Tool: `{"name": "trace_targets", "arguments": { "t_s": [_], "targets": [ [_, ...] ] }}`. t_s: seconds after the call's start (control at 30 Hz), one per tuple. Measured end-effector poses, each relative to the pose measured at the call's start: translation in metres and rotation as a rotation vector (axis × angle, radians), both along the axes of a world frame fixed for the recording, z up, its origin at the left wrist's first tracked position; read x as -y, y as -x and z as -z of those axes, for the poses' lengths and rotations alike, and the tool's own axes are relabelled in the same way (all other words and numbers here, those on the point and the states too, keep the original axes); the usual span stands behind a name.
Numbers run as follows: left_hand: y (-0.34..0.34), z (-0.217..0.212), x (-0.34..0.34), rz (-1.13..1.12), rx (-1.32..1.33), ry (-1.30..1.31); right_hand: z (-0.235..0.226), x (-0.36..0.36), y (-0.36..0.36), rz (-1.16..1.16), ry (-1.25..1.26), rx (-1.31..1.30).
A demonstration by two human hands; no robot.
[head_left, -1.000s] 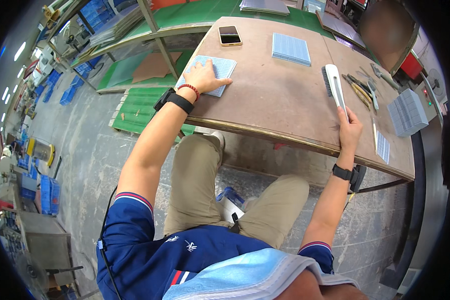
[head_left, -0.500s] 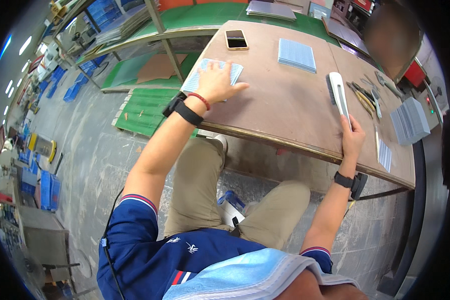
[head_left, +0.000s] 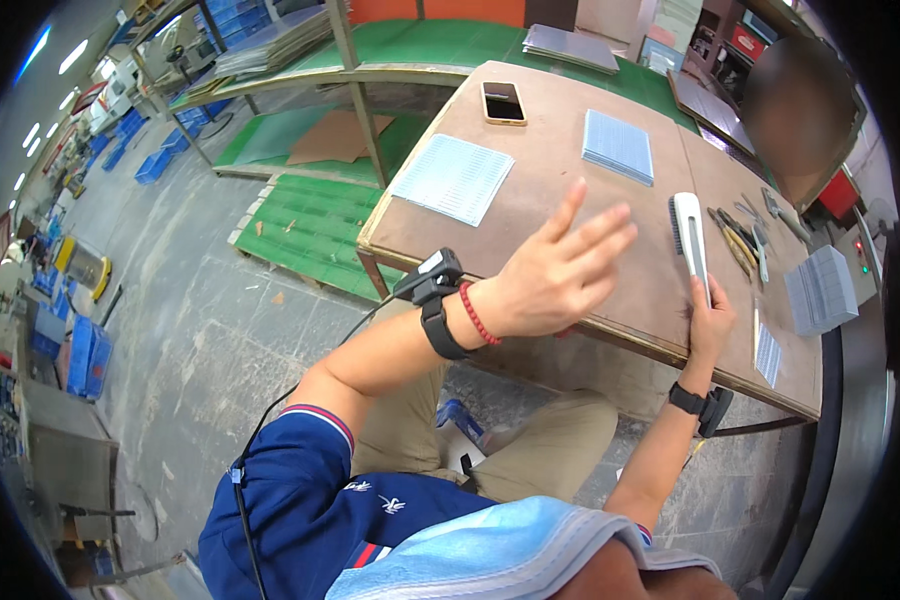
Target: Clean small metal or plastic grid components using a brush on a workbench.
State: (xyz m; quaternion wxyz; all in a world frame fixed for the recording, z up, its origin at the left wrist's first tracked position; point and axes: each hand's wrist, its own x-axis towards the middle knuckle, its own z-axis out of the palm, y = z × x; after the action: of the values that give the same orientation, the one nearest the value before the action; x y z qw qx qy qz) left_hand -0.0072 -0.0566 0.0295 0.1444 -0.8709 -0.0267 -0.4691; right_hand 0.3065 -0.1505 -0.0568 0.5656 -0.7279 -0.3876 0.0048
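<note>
Clearly, the white brush (head_left: 692, 243) extends forward from the right fingers (head_left: 721, 303).

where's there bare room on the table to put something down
The widest bare patch of the table lies between the pale sheets, the phone, the blue stack and the brush, though the left hand hides its near part. A smaller patch lies between that stack and the pliers. The right end is crowded: pliers, pale block, small striped piece.

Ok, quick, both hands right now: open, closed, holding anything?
Left hand: open, fingers spread, holding nothing visible.
Right hand: closed around the handle of the white brush.
</note>
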Motion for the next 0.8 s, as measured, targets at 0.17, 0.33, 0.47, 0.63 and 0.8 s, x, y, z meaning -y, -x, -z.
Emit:
{"name": "trace_targets", "arguments": {
  "t_s": [0.17,0.33,0.47,0.63,0.8],
  "targets": [
    [0.000,0.031,0.009,0.092,-0.029,-0.011,0.005,-0.001,0.004,0.016,0.028,0.065],
    [0.001,0.038,0.017,0.187,-0.025,0.060,0.011,0.005,-0.007,0.104,0.050,0.147],
    [0.010,0.039,0.015,0.173,-0.071,0.039,0.000,-0.001,0.004,0.152,0.063,0.263],
    [0.025,0.040,0.009,0.158,-0.105,0.143,0.005,-0.010,0.000,0.154,0.023,0.279],
    [0.023,0.046,0.011,0.155,-0.023,0.051,0.033,-0.003,-0.030,0.130,-0.002,0.076]
  ]
}}
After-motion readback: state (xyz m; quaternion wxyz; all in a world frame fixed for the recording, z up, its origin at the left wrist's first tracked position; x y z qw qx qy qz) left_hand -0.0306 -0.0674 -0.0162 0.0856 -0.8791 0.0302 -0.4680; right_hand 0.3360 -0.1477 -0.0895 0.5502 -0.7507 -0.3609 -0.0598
